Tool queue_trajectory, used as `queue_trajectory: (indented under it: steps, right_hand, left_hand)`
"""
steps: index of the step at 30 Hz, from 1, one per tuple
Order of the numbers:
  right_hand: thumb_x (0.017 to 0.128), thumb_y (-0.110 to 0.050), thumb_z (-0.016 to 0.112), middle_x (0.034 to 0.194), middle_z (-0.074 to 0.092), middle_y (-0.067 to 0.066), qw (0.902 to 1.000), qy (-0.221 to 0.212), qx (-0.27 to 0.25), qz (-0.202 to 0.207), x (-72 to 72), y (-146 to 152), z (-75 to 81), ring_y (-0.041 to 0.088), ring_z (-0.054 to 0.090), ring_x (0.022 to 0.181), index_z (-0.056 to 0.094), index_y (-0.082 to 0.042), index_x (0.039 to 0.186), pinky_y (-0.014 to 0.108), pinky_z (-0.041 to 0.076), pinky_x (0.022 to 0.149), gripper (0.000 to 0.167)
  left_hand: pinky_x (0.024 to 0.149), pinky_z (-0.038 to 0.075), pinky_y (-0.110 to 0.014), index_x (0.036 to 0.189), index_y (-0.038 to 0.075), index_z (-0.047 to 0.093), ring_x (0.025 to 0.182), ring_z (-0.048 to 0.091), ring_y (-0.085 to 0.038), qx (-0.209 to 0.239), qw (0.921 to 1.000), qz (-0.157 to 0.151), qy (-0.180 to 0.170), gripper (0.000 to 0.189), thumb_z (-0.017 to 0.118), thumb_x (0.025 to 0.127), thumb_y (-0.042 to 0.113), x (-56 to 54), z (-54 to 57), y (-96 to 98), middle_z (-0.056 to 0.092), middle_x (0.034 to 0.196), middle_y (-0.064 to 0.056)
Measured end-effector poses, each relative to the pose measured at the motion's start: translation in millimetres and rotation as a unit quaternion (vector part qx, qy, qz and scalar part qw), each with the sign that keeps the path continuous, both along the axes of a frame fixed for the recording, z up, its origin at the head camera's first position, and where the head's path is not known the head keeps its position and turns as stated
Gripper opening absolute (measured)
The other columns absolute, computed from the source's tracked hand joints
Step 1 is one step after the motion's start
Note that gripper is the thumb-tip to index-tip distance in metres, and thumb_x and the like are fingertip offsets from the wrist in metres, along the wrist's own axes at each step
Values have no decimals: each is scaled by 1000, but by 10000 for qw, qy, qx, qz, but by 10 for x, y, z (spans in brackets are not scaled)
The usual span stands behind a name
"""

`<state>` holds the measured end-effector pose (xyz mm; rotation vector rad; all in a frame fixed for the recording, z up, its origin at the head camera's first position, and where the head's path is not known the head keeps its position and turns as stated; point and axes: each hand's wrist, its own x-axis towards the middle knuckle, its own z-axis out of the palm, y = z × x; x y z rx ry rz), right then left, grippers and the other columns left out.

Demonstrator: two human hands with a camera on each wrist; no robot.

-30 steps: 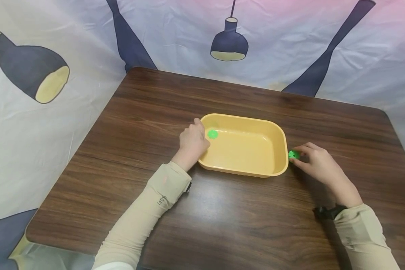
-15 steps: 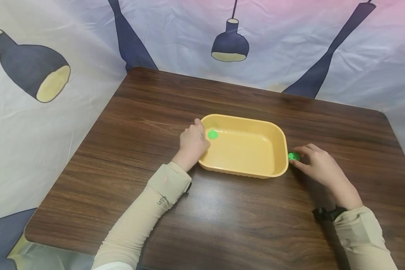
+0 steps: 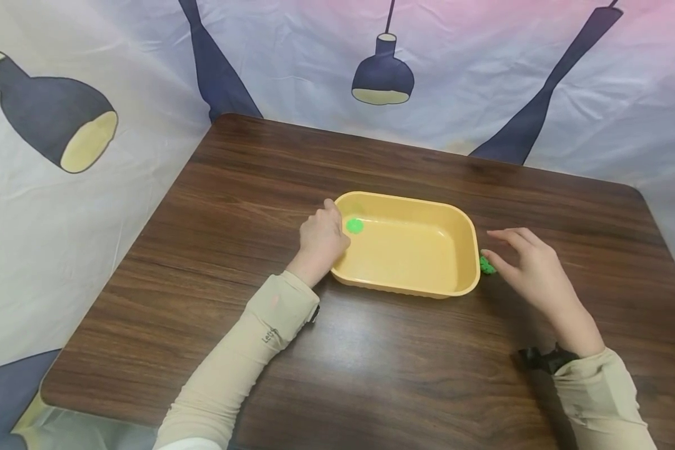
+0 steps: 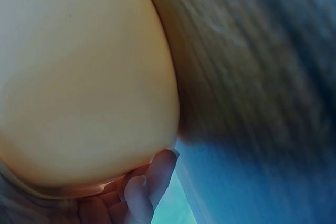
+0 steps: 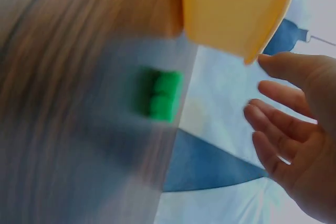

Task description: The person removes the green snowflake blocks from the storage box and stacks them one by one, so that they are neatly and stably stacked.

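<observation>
A yellow plastic basin (image 3: pixel 399 250) lies on the wooden table. My left hand (image 3: pixel 322 236) grips its left rim; in the left wrist view the curled fingers (image 4: pixel 152 184) lie against the basin's pale wall (image 4: pixel 89 93). Inside, near the left end, is a flat green disc (image 3: pixel 355 225). On the table close beside the basin's right end rests a small green notched piece (image 3: pixel 487 265), which shows two rounded lobes (image 5: pixel 166 96) in the right wrist view. Over it my right hand (image 3: pixel 531 269) hovers, thumb and fingers spread, holding nothing.
Dark wood table (image 3: pixel 343 387) extends on all sides of the basin. Behind its far edge hangs a pale cloth (image 3: pixel 298 56) printed with dark lamps. A black wrist strap (image 3: pixel 547 359) sits at the right sleeve.
My right hand has let go of the small green piece; thumb and fingers have spread and risen a little. The piece now lies on the table. The left hand and basin have stayed put.
</observation>
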<state>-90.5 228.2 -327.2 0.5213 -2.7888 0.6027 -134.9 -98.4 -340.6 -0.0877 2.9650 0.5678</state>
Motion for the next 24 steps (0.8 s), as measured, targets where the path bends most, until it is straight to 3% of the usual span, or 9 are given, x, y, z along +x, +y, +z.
queue_trajectory:
  steps: [3,7,13,17,24]
  right_hand:
    - [74,-9,76,103,63,13,9987,405,-287,146,-16,-130,5,28,61,92,63,-2,112,36,46,74,41]
    - [74,-9,77,102,63,11,9973,367,-496,399,-58,-362,13,23,61,90,62,-3,114,24,43,71,43]
    - [77,-13,75,105,63,15,9936,-125,-878,700,-166,-792,57,27,59,96,60,-1,117,41,47,79,44]
    - [77,-19,76,105,64,15,9908,-293,-1064,780,-233,-1114,81,26,59,96,61,-2,117,43,48,78,47]
    - [78,-27,74,118,59,16,9902,-1032,-829,438,-359,-1606,43,30,54,110,56,-3,124,43,42,92,55]
  left_hand:
    - [60,52,-42,98,4,40,74,65,-32,40,10000,-6,45,35,63,72,10,5,-4,-7,63,79,-16]
    - [60,51,-42,98,4,40,74,65,-31,14,10000,15,38,35,64,72,10,0,-8,-4,63,78,-15]
    - [61,51,-41,102,3,40,75,65,-30,72,9999,23,-92,38,63,74,12,-38,-28,52,62,81,-14]
    - [61,51,-42,102,4,40,76,65,-31,108,9999,45,-92,37,62,74,12,-50,-40,84,62,83,-14]
    - [62,51,-42,99,5,40,76,65,-31,26,9999,76,98,36,64,73,12,-79,-20,67,62,83,-14]
